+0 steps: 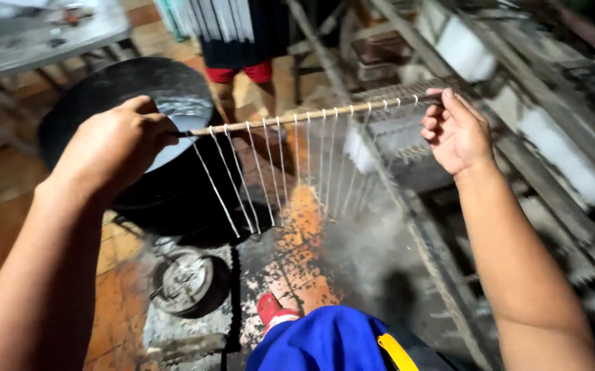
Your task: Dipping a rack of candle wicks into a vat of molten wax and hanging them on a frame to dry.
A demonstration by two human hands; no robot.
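- A thin wooden stick (297,117) spans the gap between the two hands, its long axis running left to right and rising slightly toward the right end.
- The left hand (115,148) is closed over the stick's left end, knuckles up, fingers wrapped round it.
- The right hand (456,130) has its fingers curled at the right end; the stick's tip seems to rest in them, though the exact grip is blurred.
- A row of white strings (277,172) hangs from the stick, evenly spaced, trailing down and swinging toward the left hand.
- Beyond and below the left hand stands a big black tub (105,89) with pale liquid in it.
- Beside the right hand, on its far side, is a metal rack (531,137) with long slanted rails; the stick's right end lies just over its near edge.
- Neither hand is nearer: each holds one end.
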